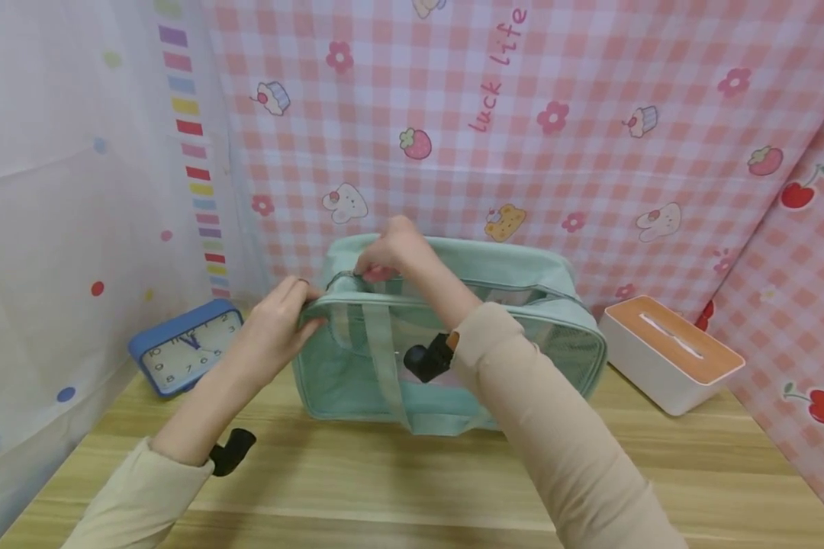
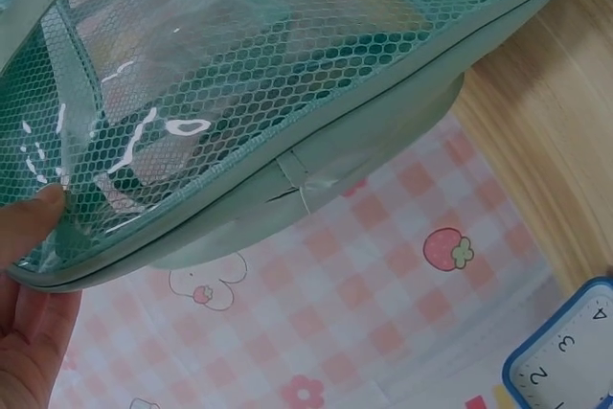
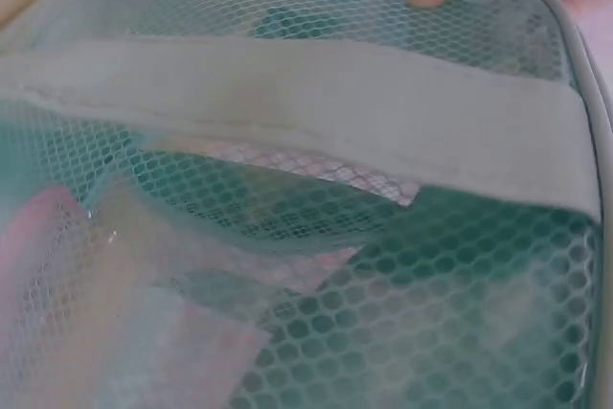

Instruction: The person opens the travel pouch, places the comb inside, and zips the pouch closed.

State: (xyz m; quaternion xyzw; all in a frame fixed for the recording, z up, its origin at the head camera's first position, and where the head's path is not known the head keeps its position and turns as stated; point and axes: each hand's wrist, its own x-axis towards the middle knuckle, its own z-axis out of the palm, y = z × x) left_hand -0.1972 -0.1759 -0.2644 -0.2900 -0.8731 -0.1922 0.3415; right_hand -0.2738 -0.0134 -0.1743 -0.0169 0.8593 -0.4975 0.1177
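Note:
A mint-green see-through mesh bag (image 1: 453,400) stands upright on the table, its top zipper (image 1: 501,287) partly undone. My left hand (image 1: 281,324) grips the bag's upper left corner. In the left wrist view, the left thumb (image 2: 36,222) presses the mesh front while the fingers lie behind the edge. My right hand (image 1: 400,248) reaches over the bag with curled fingers, pinching at the zipper near the left end of the opening; the fingertips are partly hidden. Through the mesh in the right wrist view, pale and pinkish contents (image 3: 182,342) show behind the handle strap (image 3: 287,93).
A blue alarm clock (image 1: 188,347) sits left of the bag, beside my left forearm. To the right is a white tissue box (image 1: 659,374) with a wood-coloured lid. A pink checked cloth (image 1: 453,183) hangs close behind the bag. The wooden table (image 1: 384,488) extends in front.

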